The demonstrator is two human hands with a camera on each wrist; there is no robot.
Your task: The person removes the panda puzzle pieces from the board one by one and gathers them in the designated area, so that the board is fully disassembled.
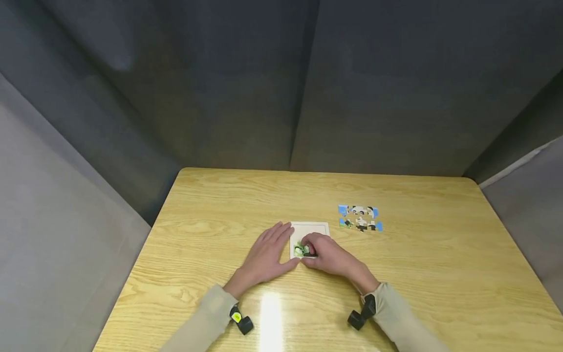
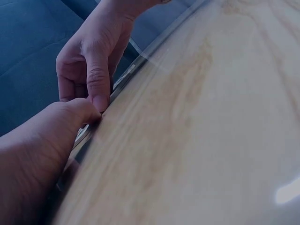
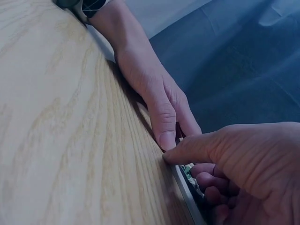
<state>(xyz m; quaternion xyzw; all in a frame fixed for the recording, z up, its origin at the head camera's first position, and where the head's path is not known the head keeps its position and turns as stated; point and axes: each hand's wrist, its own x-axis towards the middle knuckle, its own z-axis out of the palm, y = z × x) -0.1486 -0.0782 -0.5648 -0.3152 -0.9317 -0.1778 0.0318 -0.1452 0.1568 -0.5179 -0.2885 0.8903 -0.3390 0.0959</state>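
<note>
A shallow white puzzle tray (image 1: 310,227) lies flat on the table. Green, white and black jigsaw pieces (image 1: 299,250) fill its lower left corner. My left hand (image 1: 267,252) lies along the tray's left side with fairly straight fingers, fingertips on the rim and thumb toward the lower edge. Over the lower part of the tray, my right hand (image 1: 327,253) has its fingers curled around a dark-and-green jigsaw piece (image 1: 310,254), mostly hidden under them. Both thumbs meet at the near rim; in the right wrist view, the right thumb (image 3: 192,149) touches the left thumb (image 3: 165,126).
Several loose jigsaw pieces (image 1: 360,218) with blue, white and black panda parts lie in two rows to the right beyond the tray. The wooden table (image 1: 440,264) ends at dark curtains (image 1: 374,88) behind. Cameras are strapped to both wrists.
</note>
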